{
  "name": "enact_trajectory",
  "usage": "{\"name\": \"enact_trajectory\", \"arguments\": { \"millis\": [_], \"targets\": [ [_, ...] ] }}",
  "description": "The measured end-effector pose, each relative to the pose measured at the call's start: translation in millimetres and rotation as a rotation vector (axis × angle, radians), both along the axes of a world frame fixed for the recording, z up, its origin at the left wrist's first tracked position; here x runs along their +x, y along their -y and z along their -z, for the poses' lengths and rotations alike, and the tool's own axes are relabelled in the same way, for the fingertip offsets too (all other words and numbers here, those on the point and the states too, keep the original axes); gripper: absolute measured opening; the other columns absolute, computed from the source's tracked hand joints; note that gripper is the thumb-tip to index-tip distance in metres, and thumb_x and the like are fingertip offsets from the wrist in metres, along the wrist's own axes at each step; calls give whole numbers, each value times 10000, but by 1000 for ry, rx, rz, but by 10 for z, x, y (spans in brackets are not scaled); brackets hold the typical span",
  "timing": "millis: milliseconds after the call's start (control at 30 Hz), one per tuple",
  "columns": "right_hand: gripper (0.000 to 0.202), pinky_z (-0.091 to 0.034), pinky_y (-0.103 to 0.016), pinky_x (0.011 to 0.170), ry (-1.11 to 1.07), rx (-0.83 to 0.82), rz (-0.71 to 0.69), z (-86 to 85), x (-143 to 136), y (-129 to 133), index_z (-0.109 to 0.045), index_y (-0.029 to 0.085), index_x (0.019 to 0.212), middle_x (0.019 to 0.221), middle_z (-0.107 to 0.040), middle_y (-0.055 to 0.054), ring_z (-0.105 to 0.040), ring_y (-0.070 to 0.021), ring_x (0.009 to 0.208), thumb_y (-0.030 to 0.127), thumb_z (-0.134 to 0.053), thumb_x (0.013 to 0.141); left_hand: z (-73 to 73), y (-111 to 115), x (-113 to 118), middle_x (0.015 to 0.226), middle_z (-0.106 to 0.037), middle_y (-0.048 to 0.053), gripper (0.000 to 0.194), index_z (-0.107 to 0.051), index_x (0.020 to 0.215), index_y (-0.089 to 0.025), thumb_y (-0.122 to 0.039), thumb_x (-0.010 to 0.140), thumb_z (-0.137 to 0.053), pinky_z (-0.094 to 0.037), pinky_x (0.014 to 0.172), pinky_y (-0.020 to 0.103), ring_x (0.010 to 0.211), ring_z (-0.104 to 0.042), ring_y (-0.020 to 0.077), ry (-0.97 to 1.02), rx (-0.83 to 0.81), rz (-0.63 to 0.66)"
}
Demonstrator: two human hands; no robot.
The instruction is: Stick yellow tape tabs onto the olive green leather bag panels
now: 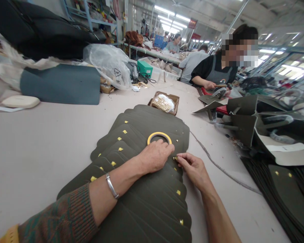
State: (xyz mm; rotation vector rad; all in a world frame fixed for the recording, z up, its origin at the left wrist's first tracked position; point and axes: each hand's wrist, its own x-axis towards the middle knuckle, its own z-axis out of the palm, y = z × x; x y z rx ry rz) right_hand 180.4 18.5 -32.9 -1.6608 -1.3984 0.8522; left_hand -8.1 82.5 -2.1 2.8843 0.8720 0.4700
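Viewing dark fanned sheets [147,209] remotely, I curl my left hand [155,156] on a yellow roll [159,133], right hand [194,168] pinching tape [175,158].

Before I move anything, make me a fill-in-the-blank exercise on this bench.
1. The tape roll in the left hand has a bright ____ rim.
2. The right hand is at the ____ edge of the dark olive panels.
3. Of the two hands, the silver bangle is worn above the ____ one.
4. The small open box holds shiny, ____-coloured pieces.

Missing words: yellow; right; left; gold.
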Motion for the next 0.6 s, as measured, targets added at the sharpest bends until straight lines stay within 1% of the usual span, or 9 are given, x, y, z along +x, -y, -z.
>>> {"name": "enact_trajectory", "arguments": {
  "millis": [100,200,433,533,600],
  "targets": [
    [280,-445,-274,629,84,-13,-17,-4,-14,1,-695,165,867,736,-675,-27,-579,-154,669,423,-606,805,10,2,4,916,-609,61,133,-521,977,-189,-156,912,-409,-464,714,335,855,-539,228,-14,-37,0],
    [250,-451,-282,639,159,-8,-16,-16,-49,-1,-699,180,859,765,-696,-24,-597,-161,672,396,-580,817,22,2,11,922,-611,63,130,-516,983,-190,-165,915,-409,-474,712,337,853,-549,228,-37,-53,5],
    [223,-458,-296,697,370,80,-5,-64,-156,-38,-716,208,855,830,-727,-27,-652,-186,756,336,-537,814,63,-6,18,922,-616,60,135,-511,973,-192,-192,930,-383,-483,701,348,847,-553,237,-46,-33,-1],
    [228,-460,-301,708,400,111,0,-59,-160,-55,-716,204,839,830,-729,-32,-654,-189,755,344,-539,805,71,-6,14,930,-618,61,143,-507,978,-191,-177,923,-376,-480,688,341,850,-553,235,-50,-26,0],
    [240,-461,-300,692,349,84,10,-46,-130,-59,-713,197,842,808,-721,-36,-642,-185,727,370,-552,802,72,-5,10,927,-620,59,148,-505,981,-191,-164,915,-374,-477,684,340,848,-553,234,-51,-24,0]
  ]
}}
